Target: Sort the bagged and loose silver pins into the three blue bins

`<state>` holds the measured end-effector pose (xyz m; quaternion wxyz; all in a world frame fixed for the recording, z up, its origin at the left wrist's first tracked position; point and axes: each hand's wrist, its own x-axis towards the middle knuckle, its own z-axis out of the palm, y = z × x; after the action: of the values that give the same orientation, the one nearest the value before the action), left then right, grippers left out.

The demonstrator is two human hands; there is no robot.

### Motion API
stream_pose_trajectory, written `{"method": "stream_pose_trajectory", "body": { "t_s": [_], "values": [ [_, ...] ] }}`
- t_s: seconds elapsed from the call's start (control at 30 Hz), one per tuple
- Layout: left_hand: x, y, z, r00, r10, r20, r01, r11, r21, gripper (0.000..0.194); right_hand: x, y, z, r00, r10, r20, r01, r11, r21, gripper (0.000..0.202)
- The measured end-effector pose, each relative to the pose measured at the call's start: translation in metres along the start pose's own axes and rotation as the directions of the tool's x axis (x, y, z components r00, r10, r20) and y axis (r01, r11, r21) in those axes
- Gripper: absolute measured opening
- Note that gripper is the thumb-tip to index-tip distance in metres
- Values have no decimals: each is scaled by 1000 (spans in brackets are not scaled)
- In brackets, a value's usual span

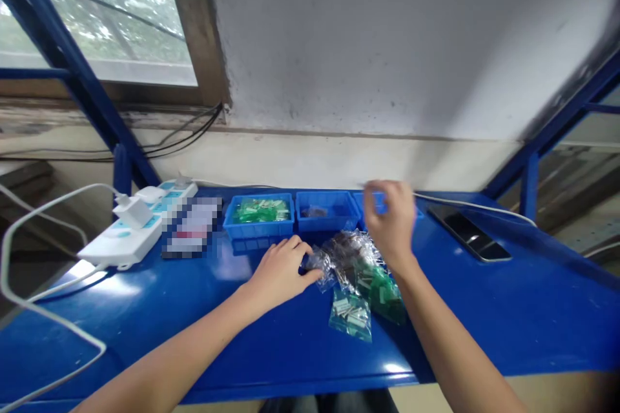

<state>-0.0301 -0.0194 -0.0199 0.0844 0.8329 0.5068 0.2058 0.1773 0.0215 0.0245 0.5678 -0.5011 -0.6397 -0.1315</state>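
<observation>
My left hand (285, 268), fingers apart, touches bags (346, 255) well behind the table edge (290, 384); right hand (393, 222), blurred: can't tell.

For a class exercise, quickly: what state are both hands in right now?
Left hand: partly open, at a clear plastic bag.
Right hand: curled and blurred; whether it holds anything cannot be told.

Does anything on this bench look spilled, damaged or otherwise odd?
Nothing looks clearly spilled or damaged. One oddity: a pixelated patch beside the white power strip obscures what lies there. The clear and green packets are mixed in a loose heap before the blue bins.
</observation>
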Motion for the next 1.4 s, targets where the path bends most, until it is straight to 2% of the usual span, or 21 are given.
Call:
{"method": "stream_pose_trajectory", "body": {
  "t_s": [0.1,0.2,0.27,0.37,0.43,0.5,0.57,0.6,0.67,0.7,0.73,0.77,0.8,0.87,0.93,0.97,1.03,1.1,1.2,1.3,1.4],
  "values": [
    [3,-2,0,999,-32,10,33,991,-133,6,-18,-8,12,959,-26,281,36,999,-32,30],
    [8,-6,-8,986,-11,-167,-31,967,-252,8,-29,-27,12,913,93,398,-137,987,84,27],
    [10,-7,-14,946,28,-323,-119,957,-265,9,-32,-39,9,792,235,563,-388,906,169,33],
    [9,-4,-20,877,105,-468,-233,946,-225,10,-36,-50,10,540,289,791,-720,646,255,40],
    [8,0,-19,867,145,-478,-275,937,-214,8,-39,-54,12,500,277,821,-813,476,335,35],
    [7,4,-16,898,131,-420,-246,941,-234,10,-39,-54,14,543,308,781,-821,389,417,31],
    [5,6,-13,944,53,-325,-139,959,-247,26,-31,-50,10,668,382,638,-738,448,505,25],
    [5,7,-12,964,12,-267,-76,970,-230,32,-24,-45,6,756,423,500,-653,535,536,23],
    [3,9,-10,990,-34,-135,15,990,-141,31,-7,-30,-3,898,432,81,-417,777,473,20],
    [3,10,-10,997,-40,-69,34,996,-85,29,1,-22,-7,921,367,-131,-302,885,354,20],
    [2,11,-9,999,-41,-11,41,999,-34,28,8,-13,-9,928,261,-264,-212,957,199,20],
    [2,11,-8,999,-42,35,42,999,4,26,13,-6,-9,945,146,-294,-139,989,42,21],
    [2,11,-7,997,-46,66,44,999,23,24,15,0,-8,973,47,-225,-69,993,-91,21],
    [3,10,-6,995,-60,85,60,998,3,16,11,5,-1,994,-51,101,74,968,-239,22],
    [5,7,-8,996,-67,58,72,994,-86,12,-1,-1,7,923,-48,381,151,957,-246,22],
    [7,6,-9,998,-68,19,70,986,-151,11,-8,-7,10,892,-31,450,143,966,-217,23],
    [9,3,-15,991,-70,-116,38,964,-264,11,-20,-23,12,847,43,530,21,993,-115,33],
    [10,1,-20,958,-47,-282,-37,957,-286,10,-27,-37,10,737,162,657,-227,974,14,48],
    [8,-1,-25,900,96,-426,-175,973,-151,10,-30,-47,8,489,240,838,-640,752,158,56],
    [5,-2,-24,862,284,-419,-296,954,39,10,-28,-45,10,416,253,873,-844,465,267,44],
    [3,-2,-22,830,403,-385,-351,914,201,12,-26,-40,11,351,302,886,-909,337,246,43]
  ]
}}
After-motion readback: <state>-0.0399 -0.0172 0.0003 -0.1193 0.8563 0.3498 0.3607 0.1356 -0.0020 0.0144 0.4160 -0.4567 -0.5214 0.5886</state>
